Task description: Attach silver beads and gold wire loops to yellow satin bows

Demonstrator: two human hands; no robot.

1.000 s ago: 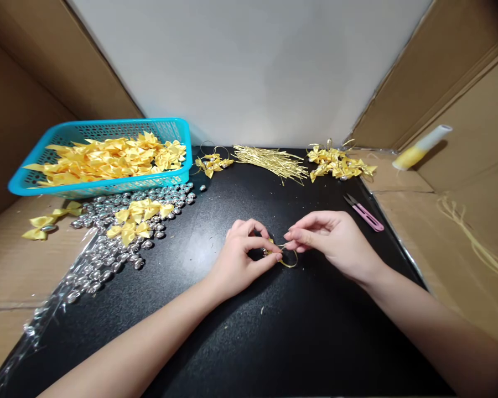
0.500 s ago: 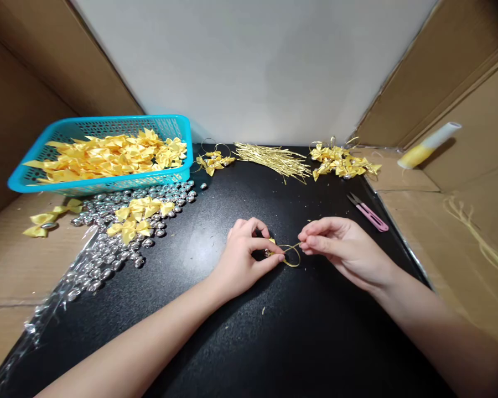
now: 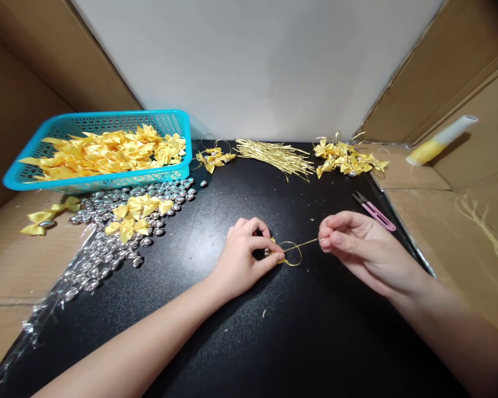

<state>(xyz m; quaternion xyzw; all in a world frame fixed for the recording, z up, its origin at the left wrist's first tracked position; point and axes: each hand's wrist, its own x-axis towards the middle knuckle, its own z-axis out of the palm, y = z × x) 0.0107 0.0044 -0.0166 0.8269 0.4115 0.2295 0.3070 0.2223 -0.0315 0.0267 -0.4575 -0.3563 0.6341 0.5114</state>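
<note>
Out to the right goes the right hand (image 3: 363, 251), gold cord (image 3: 302, 245) in its pinch, stretched longer and straighter than a second ago; the left hand (image 3: 247, 251) holds its spot, pinching the cord where it loops, beside a yellow bow (image 3: 273, 241) on the black table (image 3: 232, 354)

Just below right of centre, a thin gold cord (image 3: 302, 244) forms a loop and straight strand beside a mostly hidden yellow bow (image 3: 273, 240).
</note>
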